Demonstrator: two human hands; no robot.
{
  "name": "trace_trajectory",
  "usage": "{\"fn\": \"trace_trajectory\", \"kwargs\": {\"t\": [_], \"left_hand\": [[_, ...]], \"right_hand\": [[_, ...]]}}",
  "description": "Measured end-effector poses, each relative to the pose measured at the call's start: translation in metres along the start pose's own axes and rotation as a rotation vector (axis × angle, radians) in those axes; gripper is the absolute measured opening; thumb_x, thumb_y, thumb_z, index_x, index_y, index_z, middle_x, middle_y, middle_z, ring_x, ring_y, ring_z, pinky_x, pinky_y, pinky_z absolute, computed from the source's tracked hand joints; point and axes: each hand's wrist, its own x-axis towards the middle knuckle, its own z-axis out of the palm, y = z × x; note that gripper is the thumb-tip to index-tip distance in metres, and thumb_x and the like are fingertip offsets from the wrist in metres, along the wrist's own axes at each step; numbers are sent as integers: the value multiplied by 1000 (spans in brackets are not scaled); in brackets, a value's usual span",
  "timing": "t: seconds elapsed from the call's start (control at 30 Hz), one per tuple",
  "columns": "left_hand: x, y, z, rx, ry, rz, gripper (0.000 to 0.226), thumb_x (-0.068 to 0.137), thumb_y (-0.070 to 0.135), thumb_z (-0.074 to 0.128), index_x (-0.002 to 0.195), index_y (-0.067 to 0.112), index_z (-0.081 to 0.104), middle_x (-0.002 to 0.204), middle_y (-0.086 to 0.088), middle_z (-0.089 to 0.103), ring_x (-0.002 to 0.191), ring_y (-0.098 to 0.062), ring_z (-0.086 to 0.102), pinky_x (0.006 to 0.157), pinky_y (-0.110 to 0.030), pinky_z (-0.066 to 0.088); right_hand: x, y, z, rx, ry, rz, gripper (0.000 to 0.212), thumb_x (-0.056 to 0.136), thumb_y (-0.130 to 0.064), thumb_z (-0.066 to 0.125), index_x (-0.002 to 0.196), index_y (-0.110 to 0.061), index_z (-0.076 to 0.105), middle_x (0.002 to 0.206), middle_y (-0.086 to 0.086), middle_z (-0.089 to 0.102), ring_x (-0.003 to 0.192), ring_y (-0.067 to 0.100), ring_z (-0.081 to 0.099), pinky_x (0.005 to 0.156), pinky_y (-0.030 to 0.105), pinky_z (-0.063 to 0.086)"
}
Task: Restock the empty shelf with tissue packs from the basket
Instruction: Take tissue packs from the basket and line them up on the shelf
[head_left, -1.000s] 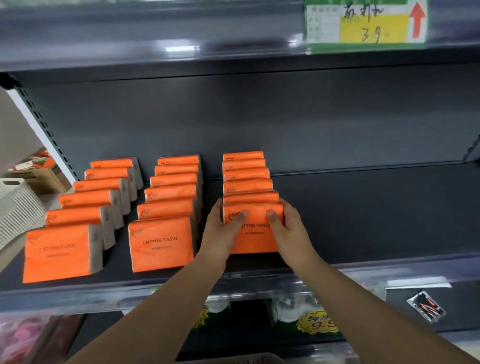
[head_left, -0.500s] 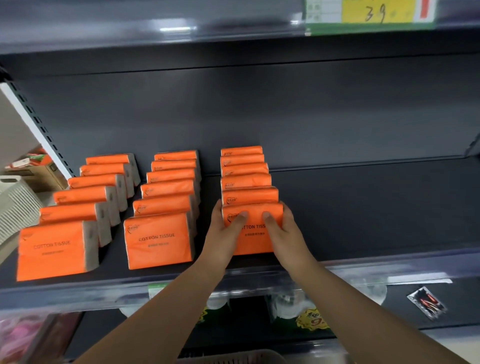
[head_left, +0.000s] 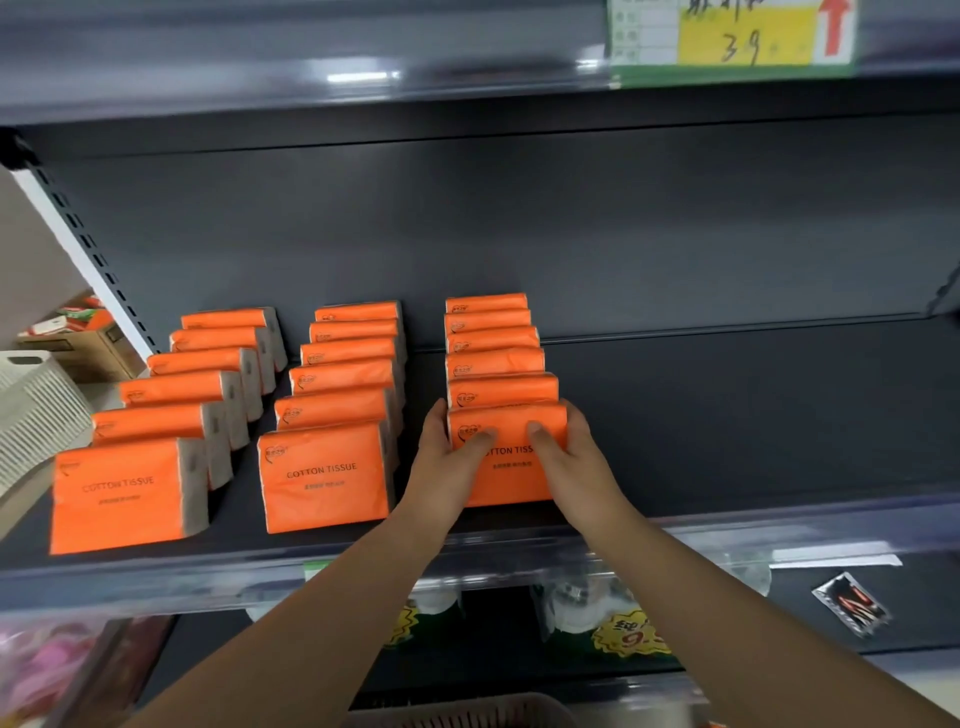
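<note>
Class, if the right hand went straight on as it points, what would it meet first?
Likely the second pack just behind the front pack the right hand holds; depth is unclear.

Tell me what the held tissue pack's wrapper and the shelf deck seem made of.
Held tissue pack: probably thin plastic film, semi-gloss orange; it wrinkles and catches light. Shelf deck: likely painted metal, matte dark grey; flat, with a perforated upright.

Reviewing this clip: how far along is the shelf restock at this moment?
Done: three rows of orange tissue packs, six each, stand on the left half of the shelf. In hand: the left hand and right hand grip the right row's front pack. Left: the right half is bare; the basket shows only its rim, contents hidden.
</note>
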Motion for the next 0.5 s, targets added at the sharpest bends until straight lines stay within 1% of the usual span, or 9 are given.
{"fn": "trace_trajectory", "kwargs": {"t": [0.07,0.13,0.2,0.3,0.33,0.37,0.43,0.47,0.5], "left_hand": [[1,3,-1,23,7,0,33,91,12,61,92,42,49,91,15,64,71,9,65,57,-10,48],[3,6,-1,41,15,15,31,91,10,60,90,40,49,88,14,63,70,7,64,59,-11,48],[3,11,0,58,21,30,32,92,8,59,88,38,48,87,14,61,66,11,63,55,-9,47],[7,16,-1,103,21,73,35,92,5,58,89,38,45,88,19,55,63,20,59,51,-3,43],[8,18,-2,114,20,87,34,91,5,58,92,37,46,89,20,53,64,20,58,51,-2,42],[8,19,-2,122,18,93,33,91,5,58,101,35,48,89,23,50,66,19,58,52,-2,43],[8,25,-3,161,30,98,47,91,7,59,130,28,40,91,28,42,70,18,55,55,-2,42],[7,29,-3,183,34,99,51,91,8,59,132,28,36,91,29,40,69,21,53,54,-1,41],[7,32,-4,203,38,107,46,91,7,59,123,31,37,89,29,41,65,24,52,52,1,39]], "right_hand": [[1,-3,0,-30,13,-11,19,100,-24,46,97,-43,42,103,-11,59,86,-5,58,64,9,44],[3,-5,-2,-45,25,-32,22,100,-21,45,95,-43,42,97,-14,58,78,-13,59,60,3,43],[6,-7,-3,-53,35,-58,22,100,-20,46,97,-42,45,96,-16,58,75,-18,58,60,1,42],[9,-11,-6,-86,42,-100,29,100,-23,46,123,-39,43,104,-30,48,87,-19,52,69,2,40],[9,-14,-6,-108,44,-109,34,100,-24,46,129,-39,38,104,-34,42,89,-23,47,71,1,39],[9,-17,-7,-129,45,-119,35,100,-24,46,128,-42,36,104,-37,38,89,-27,44,71,-2,37],[8,-23,-6,-175,52,-139,35,100,-25,47,121,-50,33,106,-38,34,91,-27,43,71,-5,34],[7,-26,-6,-203,54,-148,38,100,-26,46,128,-48,33,112,-35,34,98,-22,43,76,-3,33],[7,-29,-6,-233,52,-160,42,100,-26,46,138,-40,33,119,-29,34,109,-16,40,85,1,31]]}}
